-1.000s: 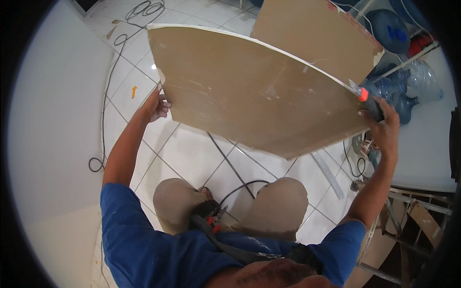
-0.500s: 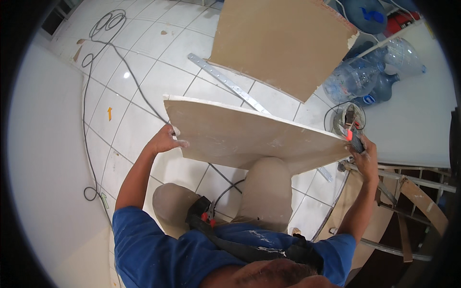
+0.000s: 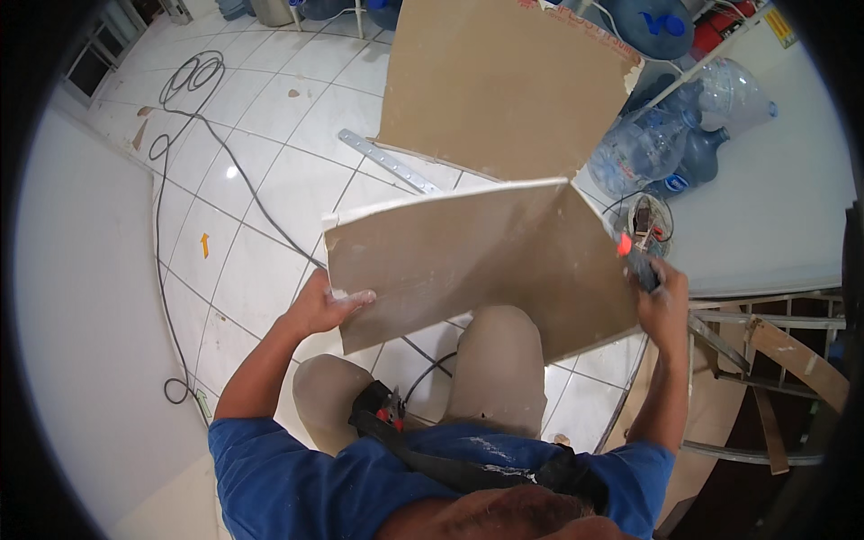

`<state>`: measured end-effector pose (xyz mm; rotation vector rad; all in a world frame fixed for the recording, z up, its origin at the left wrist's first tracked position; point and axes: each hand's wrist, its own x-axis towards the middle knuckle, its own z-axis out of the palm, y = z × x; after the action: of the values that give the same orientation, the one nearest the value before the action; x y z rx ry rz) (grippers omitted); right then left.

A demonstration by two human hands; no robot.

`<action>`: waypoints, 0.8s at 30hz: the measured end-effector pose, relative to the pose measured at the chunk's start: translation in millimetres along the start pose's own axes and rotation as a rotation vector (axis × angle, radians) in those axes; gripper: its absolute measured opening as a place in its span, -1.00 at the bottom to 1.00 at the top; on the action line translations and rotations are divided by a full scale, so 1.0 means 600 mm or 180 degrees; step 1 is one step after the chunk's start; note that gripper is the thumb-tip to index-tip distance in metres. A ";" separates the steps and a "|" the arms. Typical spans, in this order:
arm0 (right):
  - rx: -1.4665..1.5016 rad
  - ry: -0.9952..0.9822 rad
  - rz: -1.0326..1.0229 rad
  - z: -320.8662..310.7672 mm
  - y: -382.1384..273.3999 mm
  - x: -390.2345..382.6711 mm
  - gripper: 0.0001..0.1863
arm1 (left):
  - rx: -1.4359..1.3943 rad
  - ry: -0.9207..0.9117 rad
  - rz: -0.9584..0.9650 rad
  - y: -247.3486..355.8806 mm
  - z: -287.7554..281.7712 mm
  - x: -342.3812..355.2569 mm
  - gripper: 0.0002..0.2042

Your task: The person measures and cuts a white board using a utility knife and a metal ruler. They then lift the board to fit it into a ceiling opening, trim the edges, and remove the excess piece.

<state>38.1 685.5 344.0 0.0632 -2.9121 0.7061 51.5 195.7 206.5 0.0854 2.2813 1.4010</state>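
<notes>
Board (image 3: pixel 477 265) held betw both hands over knees, long axis 9-to-3. L hand (image 3: pixel 326 306) clamps 9 o'clock edge. R hand (image 3: pixel 661 301) at 3 o'clock edge, fist round red-tipped tool (image 3: pixel 633 254). 2nd board (image 3: pixel 504 81) at 12, on floor (image 3: pixel 270 117).

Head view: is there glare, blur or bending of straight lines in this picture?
Head view: a small glare spot shines on the white floor tiles; tile joints and the wall edge bend toward the dark round rim; the board and left hand look sharp; the right hand is slightly soft.
</notes>
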 end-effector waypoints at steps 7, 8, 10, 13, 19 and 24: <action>0.0270 0.0291 -0.0430 0.054 -0.035 0.081 -0.78 | -0.0101 0.1395 0.1129 -0.051 0.026 0.017 -0.64; 0.0287 0.0262 -0.0246 0.059 -0.037 0.085 -0.78 | 0.0009 0.1430 0.1164 -0.071 0.030 0.014 -0.64; 0.0308 0.0190 0.0139 0.065 -0.038 0.091 -0.77 | 0.0224 0.1481 0.1220 -0.114 0.035 0.002 -0.65; 0.0184 0.0629 -0.0664 0.079 -0.016 0.088 -0.77 | 0.1239 0.1347 0.1700 -0.160 0.050 -0.015 -0.62; 0.0066 0.0353 -0.0185 0.044 0.062 0.063 -0.78 | 0.1077 0.0423 0.3329 -0.054 0.090 -0.023 -0.28; -0.0063 0.0667 -0.0446 0.033 0.129 0.047 -0.80 | 0.1187 0.0008 0.3938 0.054 0.137 -0.009 -0.35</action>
<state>1.8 745.0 295.5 0.1781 -2.6839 0.6203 84.4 277.8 205.6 1.8416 2.4902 1.3418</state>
